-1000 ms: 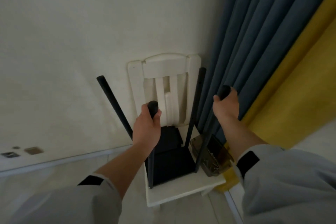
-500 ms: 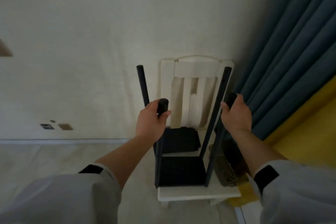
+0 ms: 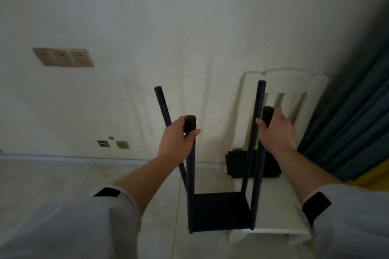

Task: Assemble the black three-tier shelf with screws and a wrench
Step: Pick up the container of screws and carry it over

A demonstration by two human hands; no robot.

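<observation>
Two hands clamped on shelf frame posts, left hand [image 3: 175, 143], right hand [image 3: 276, 132]; black shelf frame [image 3: 221, 212] partly over white chair [image 3: 294, 82]

Both hands on the near poles of a half-built black shelf.

Left hand [image 3: 175, 143] wrapped round the top of the near-left pole [image 3: 191, 174]; right hand [image 3: 276, 132] closed on the top of the near-right pole [image 3: 260, 174]. Four poles rise from one black shelf panel [image 3: 221, 211]; the far-left pole [image 3: 162, 107] tilts outward. The panel's right part overlaps the front-left corner of a white chair [image 3: 280, 212]; whether it rests there cannot be told. Spare black panels [image 3: 233, 166] lie at the seat's back edge, against the backrest. Wall switch plate [image 3: 63, 57] upper left; blue curtain [image 3: 353, 128] at right. Tiled floor [image 3: 63, 178] below.
</observation>
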